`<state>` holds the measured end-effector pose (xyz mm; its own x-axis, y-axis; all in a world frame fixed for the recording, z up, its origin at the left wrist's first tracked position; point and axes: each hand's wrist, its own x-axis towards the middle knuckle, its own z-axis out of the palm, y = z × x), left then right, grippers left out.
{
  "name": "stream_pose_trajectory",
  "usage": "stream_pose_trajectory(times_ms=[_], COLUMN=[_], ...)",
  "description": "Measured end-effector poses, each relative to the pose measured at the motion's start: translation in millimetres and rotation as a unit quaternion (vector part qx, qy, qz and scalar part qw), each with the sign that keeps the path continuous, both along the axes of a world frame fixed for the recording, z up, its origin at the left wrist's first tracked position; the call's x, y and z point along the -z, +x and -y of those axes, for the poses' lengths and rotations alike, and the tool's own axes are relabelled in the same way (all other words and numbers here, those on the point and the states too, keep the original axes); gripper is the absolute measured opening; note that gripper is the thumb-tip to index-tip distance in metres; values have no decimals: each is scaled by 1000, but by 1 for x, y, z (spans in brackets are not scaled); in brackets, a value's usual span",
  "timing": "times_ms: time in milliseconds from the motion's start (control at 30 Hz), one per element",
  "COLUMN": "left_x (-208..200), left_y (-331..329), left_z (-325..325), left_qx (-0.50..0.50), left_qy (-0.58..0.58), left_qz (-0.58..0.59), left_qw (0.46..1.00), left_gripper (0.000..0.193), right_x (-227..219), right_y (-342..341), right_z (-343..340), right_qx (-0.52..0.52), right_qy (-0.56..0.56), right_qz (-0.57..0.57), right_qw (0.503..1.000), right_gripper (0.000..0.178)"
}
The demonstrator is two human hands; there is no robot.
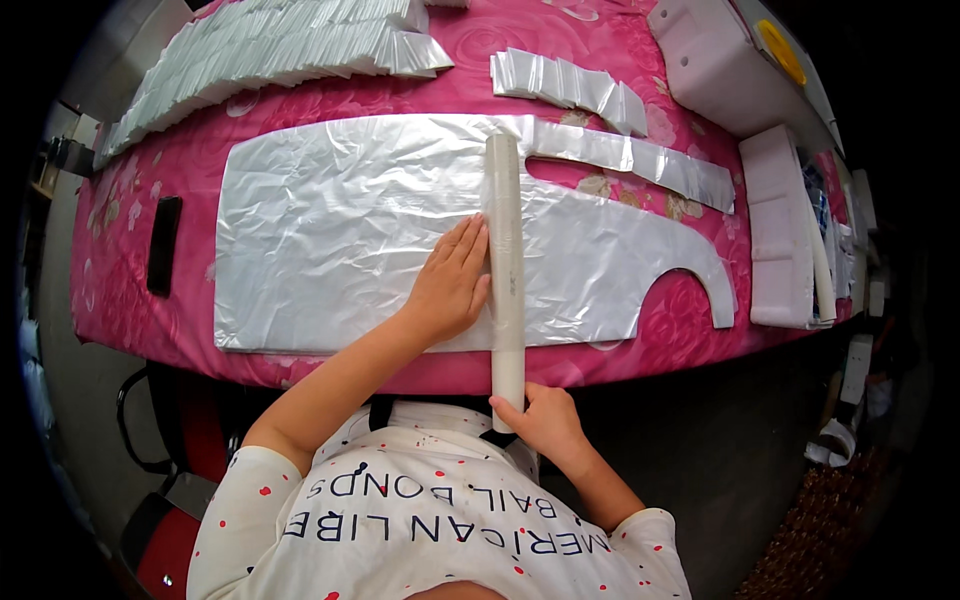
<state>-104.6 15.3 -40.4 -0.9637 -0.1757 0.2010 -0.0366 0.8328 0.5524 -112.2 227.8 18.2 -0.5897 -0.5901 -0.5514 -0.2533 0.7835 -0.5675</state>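
A long pale grey tube (507, 250) lies across a flat stack of thin, shiny plastic aprons (350, 230), running from the far edge to beyond the near table edge. My right hand (548, 418) is closed around the tube's near end, just off the table. Flat on the plastic, my left hand (452, 285) has its fingers stretched out, their tips close against the tube's left side. The stack has a long strap-like strip at the far right and a rounded cut-out at the near right. Its surface is wrinkled left of the tube.
Rows of folded plastic packets (290, 50) stand at the back left, and a shorter row (570, 82) lies at the back right. A black phone (164, 246) rests at the left. White foam boxes (780, 235) border the right side of the pink tablecloth (690, 345).
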Motion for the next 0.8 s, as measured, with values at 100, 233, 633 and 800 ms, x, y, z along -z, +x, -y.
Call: stream_pose_trajectory(times_ms=[100, 233, 633, 800], left_x=[0, 0, 0, -2], left_y=[0, 0, -1, 1], left_z=[-1, -2, -2, -2], left_qx=[0, -2, 6, 2], left_qy=[-67, -113, -115, -111], left_qz=[35, 63, 71, 67], left_qw=[997, 992, 991, 992], left_gripper=[59, 61, 61, 61], right_x=[-3, -7, 42, 69], right_y=[-8, -40, -195, -245], right_z=[0, 22, 168, 163], right_qx=[-26, -79, 292, 349], right_qy=[-8, -45, -364, -581], right_qz=[27, -19, 333, 480], right_qw=[999, 996, 820, 556], right_gripper=[51, 59, 35, 18])
